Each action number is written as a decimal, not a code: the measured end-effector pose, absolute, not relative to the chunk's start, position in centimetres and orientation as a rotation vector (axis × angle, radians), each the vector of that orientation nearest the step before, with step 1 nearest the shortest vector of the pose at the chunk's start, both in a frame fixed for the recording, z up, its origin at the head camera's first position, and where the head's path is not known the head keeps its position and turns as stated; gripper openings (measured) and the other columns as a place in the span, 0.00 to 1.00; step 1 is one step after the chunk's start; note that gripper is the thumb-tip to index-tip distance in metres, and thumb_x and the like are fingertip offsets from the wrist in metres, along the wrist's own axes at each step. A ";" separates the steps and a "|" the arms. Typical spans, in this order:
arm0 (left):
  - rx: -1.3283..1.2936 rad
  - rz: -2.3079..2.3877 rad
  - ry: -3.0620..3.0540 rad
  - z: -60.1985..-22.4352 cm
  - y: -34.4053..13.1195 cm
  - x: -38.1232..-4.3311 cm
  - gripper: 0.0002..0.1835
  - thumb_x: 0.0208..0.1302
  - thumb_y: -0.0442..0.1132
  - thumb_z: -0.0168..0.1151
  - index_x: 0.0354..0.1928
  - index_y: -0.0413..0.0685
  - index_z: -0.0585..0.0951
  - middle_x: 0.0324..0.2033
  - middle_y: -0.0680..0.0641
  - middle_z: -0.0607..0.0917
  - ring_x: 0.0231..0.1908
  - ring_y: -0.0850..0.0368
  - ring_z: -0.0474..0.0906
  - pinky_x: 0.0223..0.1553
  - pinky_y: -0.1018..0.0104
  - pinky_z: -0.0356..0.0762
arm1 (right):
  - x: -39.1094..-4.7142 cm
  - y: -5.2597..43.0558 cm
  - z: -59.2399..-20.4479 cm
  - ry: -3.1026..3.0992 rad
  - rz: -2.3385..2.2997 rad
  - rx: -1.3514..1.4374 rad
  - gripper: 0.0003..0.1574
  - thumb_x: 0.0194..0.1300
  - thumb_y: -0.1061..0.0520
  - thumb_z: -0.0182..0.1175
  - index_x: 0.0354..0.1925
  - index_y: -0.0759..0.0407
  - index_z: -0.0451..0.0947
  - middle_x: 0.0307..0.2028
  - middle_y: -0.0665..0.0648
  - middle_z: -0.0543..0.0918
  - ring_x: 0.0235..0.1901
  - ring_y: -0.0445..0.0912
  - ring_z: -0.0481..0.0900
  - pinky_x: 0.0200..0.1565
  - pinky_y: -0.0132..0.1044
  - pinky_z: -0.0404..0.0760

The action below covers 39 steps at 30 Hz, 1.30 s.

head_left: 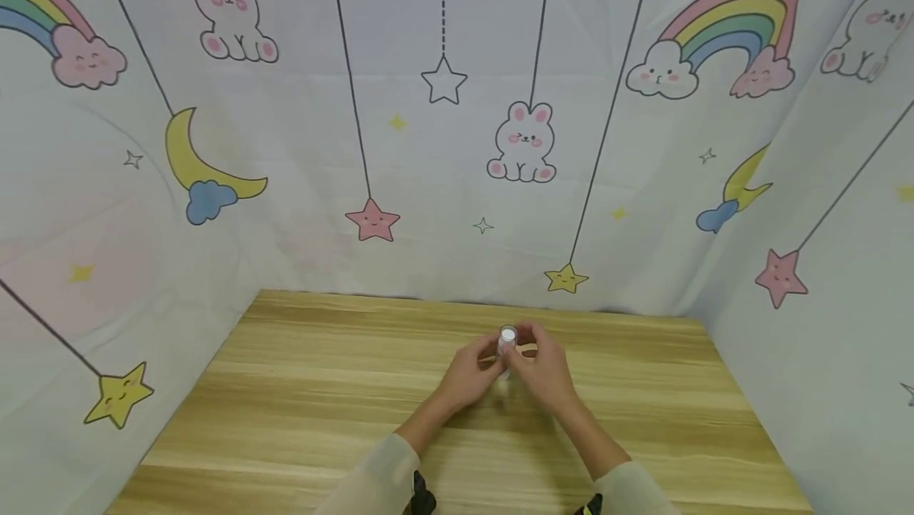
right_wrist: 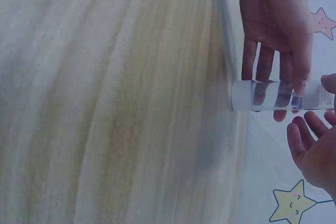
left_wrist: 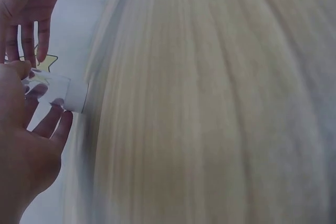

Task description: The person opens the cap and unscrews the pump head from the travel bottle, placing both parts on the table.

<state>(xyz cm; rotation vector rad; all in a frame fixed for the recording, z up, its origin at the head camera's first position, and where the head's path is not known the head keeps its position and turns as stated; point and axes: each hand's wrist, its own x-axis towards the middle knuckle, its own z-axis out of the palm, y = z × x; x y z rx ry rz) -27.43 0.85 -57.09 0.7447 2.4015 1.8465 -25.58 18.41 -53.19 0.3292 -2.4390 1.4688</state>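
Two bare hands meet around one clear container, and we have both at work: the left hand (head_left: 470,378) has its fingers behind the wall and its thumb in front, a closed grip on the body, while the right hand (head_left: 548,368) pinches higher up, thumb against the near side. We can't make out any lettering on the clear container (head_left: 508,338); from these angles it's too small and blurred to call. Now its direction: the long axis runs upright, the clear round rim facing up toward us, the opaque white end (right_wrist: 242,96) pointing down at the worktop (head_left: 321,420). Whether that end touches the wood, we cannot tell. We place it right of the worktop's middle, near the far edge, with the printed cloth (head_left: 443,174) rising just behind.
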 end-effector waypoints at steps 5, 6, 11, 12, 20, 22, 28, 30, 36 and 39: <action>0.760 1.863 2.336 -57.6 0.6 -27.9 0.23 0.79 0.41 0.62 0.72 0.52 0.77 0.69 0.46 0.79 0.65 0.45 0.80 0.64 0.57 0.79 | -25.8 18.6 -52.8 -2.439 1.461 0.352 0.20 0.69 0.56 0.74 0.55 0.57 0.81 0.48 0.54 0.87 0.50 0.51 0.85 0.50 0.55 0.87; 0.756 1.860 2.329 -57.6 0.6 -27.9 0.23 0.79 0.41 0.63 0.72 0.52 0.77 0.69 0.46 0.79 0.65 0.45 0.80 0.64 0.57 0.79 | -25.8 18.6 -52.8 -2.437 1.456 0.359 0.19 0.69 0.56 0.74 0.55 0.57 0.81 0.48 0.55 0.87 0.50 0.51 0.85 0.50 0.55 0.87; 0.759 1.854 2.320 -57.7 0.6 -28.1 0.22 0.79 0.41 0.63 0.70 0.51 0.79 0.67 0.46 0.81 0.63 0.46 0.81 0.64 0.56 0.80 | -25.8 18.5 -52.9 -2.436 1.492 0.356 0.18 0.69 0.58 0.74 0.54 0.58 0.82 0.47 0.55 0.87 0.49 0.51 0.85 0.50 0.54 0.88; 0.762 1.850 2.323 -57.7 0.6 -28.2 0.21 0.79 0.41 0.63 0.70 0.51 0.79 0.67 0.46 0.81 0.63 0.46 0.81 0.64 0.55 0.80 | -25.8 18.5 -52.9 -2.438 1.497 0.357 0.19 0.69 0.58 0.74 0.55 0.58 0.81 0.47 0.55 0.87 0.50 0.51 0.85 0.51 0.54 0.88; 0.744 1.778 2.354 -57.5 0.6 -28.2 0.22 0.80 0.45 0.60 0.71 0.55 0.78 0.68 0.49 0.80 0.63 0.49 0.81 0.65 0.52 0.78 | -25.6 18.4 -52.7 -2.461 1.481 0.370 0.23 0.70 0.61 0.72 0.61 0.60 0.80 0.48 0.56 0.86 0.50 0.52 0.85 0.49 0.47 0.89; 0.749 1.772 2.357 -57.5 0.6 -28.2 0.22 0.80 0.46 0.59 0.71 0.55 0.78 0.68 0.49 0.80 0.63 0.49 0.81 0.65 0.51 0.78 | -25.6 18.4 -52.6 -2.480 1.454 0.365 0.21 0.70 0.60 0.72 0.60 0.57 0.81 0.48 0.55 0.86 0.49 0.50 0.85 0.48 0.43 0.90; 0.744 1.753 2.371 -57.8 0.6 -28.5 0.22 0.79 0.45 0.58 0.72 0.54 0.79 0.68 0.49 0.81 0.63 0.49 0.81 0.65 0.49 0.78 | -25.7 18.5 -52.6 -2.515 1.422 0.367 0.20 0.71 0.57 0.72 0.59 0.52 0.82 0.48 0.53 0.86 0.48 0.49 0.85 0.45 0.39 0.89; 0.732 1.752 2.367 -58.0 0.6 -28.5 0.23 0.80 0.45 0.58 0.72 0.54 0.78 0.68 0.50 0.81 0.63 0.48 0.81 0.65 0.48 0.78 | -25.7 18.5 -52.7 -2.524 1.414 0.377 0.20 0.71 0.56 0.72 0.59 0.52 0.81 0.48 0.52 0.86 0.48 0.49 0.85 0.45 0.38 0.89; 0.707 1.763 2.343 -58.2 0.6 -28.3 0.23 0.81 0.49 0.57 0.73 0.58 0.78 0.66 0.52 0.82 0.64 0.49 0.80 0.65 0.46 0.77 | -25.8 18.7 -53.0 -2.535 1.381 0.417 0.21 0.71 0.56 0.71 0.60 0.50 0.80 0.46 0.50 0.87 0.48 0.47 0.85 0.43 0.37 0.89; 0.709 1.778 2.336 -58.2 0.5 -28.2 0.23 0.81 0.49 0.56 0.72 0.59 0.78 0.66 0.52 0.82 0.65 0.49 0.80 0.66 0.45 0.77 | -25.8 18.7 -53.1 -2.530 1.362 0.424 0.21 0.71 0.55 0.72 0.59 0.49 0.80 0.44 0.49 0.87 0.47 0.46 0.85 0.42 0.37 0.89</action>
